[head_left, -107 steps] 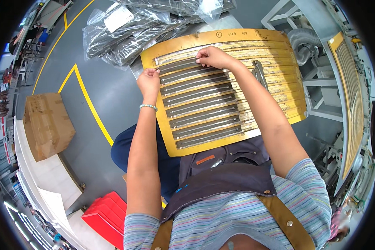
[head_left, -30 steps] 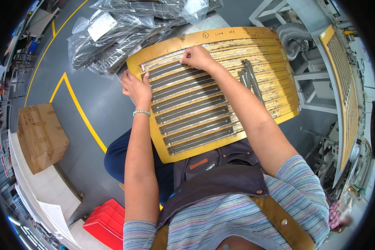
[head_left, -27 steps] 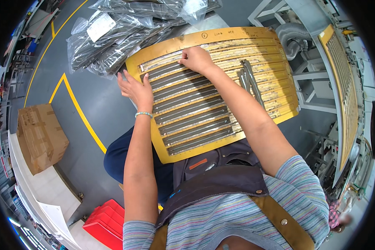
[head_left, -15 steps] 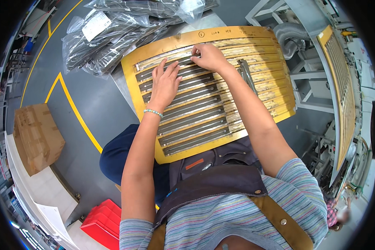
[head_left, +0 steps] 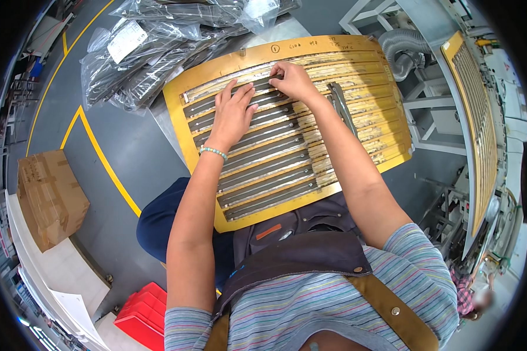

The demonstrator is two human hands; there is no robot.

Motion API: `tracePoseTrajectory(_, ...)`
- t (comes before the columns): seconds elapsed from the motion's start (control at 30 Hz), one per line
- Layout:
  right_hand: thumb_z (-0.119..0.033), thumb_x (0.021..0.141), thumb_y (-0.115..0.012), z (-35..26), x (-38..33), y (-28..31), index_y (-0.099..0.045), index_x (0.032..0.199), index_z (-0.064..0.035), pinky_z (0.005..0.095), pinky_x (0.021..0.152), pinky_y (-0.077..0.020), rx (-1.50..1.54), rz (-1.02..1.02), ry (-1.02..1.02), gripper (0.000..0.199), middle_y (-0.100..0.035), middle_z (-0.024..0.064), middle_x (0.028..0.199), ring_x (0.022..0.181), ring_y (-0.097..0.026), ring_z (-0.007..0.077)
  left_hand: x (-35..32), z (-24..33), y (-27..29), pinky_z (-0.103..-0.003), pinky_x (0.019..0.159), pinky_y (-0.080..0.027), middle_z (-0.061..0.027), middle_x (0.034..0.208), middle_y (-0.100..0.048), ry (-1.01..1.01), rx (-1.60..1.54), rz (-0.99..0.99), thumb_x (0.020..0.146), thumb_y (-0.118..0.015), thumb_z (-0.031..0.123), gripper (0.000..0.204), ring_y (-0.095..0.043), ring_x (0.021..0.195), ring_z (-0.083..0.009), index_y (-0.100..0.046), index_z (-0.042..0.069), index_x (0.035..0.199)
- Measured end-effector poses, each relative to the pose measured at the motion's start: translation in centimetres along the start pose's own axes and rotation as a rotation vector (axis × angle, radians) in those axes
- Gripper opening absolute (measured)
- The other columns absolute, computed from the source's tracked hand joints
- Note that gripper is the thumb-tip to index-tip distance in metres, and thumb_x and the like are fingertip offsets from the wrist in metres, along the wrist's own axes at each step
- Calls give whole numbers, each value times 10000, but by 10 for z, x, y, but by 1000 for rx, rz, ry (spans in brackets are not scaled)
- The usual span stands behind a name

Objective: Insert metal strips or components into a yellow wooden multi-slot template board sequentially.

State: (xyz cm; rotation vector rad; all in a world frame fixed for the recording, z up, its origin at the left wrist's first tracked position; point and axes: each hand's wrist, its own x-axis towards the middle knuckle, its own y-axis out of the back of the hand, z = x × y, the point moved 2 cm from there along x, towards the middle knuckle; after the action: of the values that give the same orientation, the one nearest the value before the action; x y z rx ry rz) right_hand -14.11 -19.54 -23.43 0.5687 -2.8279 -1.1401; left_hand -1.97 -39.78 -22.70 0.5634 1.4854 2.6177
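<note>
A yellow slotted board [head_left: 178, 112] lies tilted across my lap, with dark grey strips [head_left: 261, 173] set in the slots of its left half. My left hand [head_left: 233, 114] rests over the upper strips, its fingers spread and flat. Near the board's top, my right hand [head_left: 294, 83] pinches the right end of a dark grey strip [head_left: 264, 84] between thumb and forefinger. That strip runs along an upper slot toward my left fingertips. Several loose dark strips [head_left: 341, 104] lie crosswise on the right half, just beyond my right forearm.
Plastic-wrapped bundles of dark strips [head_left: 158, 50] lie beyond the board at upper left. A cardboard box [head_left: 52, 196] and a red bin [head_left: 143, 316] are at left. A ribbed grey hose [head_left: 403, 52], a white frame [head_left: 439, 126] and another slotted board [head_left: 473, 123] stand at right.
The view has shifted slightly, so the board appears a little farther left. Both hands keep nearly the same places; my right hand still pinches the strip's end.
</note>
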Motion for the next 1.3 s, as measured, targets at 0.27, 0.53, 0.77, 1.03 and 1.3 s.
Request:
tracePoseTrajectory(0.27, -234, 801, -826, 3, 3, -4, -740, 986, -45, 435, 836, -570, -32, 45, 1, 278, -758, 176, 917, 893, -735, 360, -1, -7, -5, -517, 1211, -349, -30, 1483, -660, 21, -51, 16, 999, -713, 194, 357, -440, 1491, -361, -740, 71, 1333)
tracePoseTrajectory(0.53, -213, 786, -828, -4, -2, -4, -732, 946, -37, 423, 817, -577, -18, 109, -11, 256, -760, 171, 878, 854, -742, 356, 9, -7, -2, -512, 1220, -345, -35, 1457, -688, -75, 24, -35, 1007, -712, 243, 356, -456, 1489, -347, -756, 64, 1311)
tracePoseTrajectory(0.77, -267, 821, -894, -2, -24, 7, -716, 979, -34, 444, 783, -565, -208, 371, 176, 333, -700, 144, 1010, 912, -696, 346, 24, 9, -21, -530, 1256, -307, -26, 1573, -593, -119, 74, -108, 1036, -679, 292, 452, -402, 1536, -352, -681, 85, 1437)
tracePoseTrajectory(1.03, -201, 964, -802, 21, -121, 46, -713, 1065, -8, 362, 746, -565, -55, 429, 47, 235, -649, 115, 1077, 882, -691, 260, 34, 11, -27, -489, 1237, -327, -28, 1552, -577, -201, 85, -78, 1032, -675, 361, 491, -411, 1524, -336, -674, 75, 1432)
tracePoseTrajectory(1.3, -79, 992, -736, 26, -173, 41, -718, 1066, 7, 291, 684, -540, 50, 348, 3, 115, -663, 84, 1091, 808, -681, 171, 47, 24, -47, -521, 1243, -319, -33, 1552, -577, -214, 213, -86, 1069, -608, 355, 491, -410, 1528, -341, -629, 83, 1478)
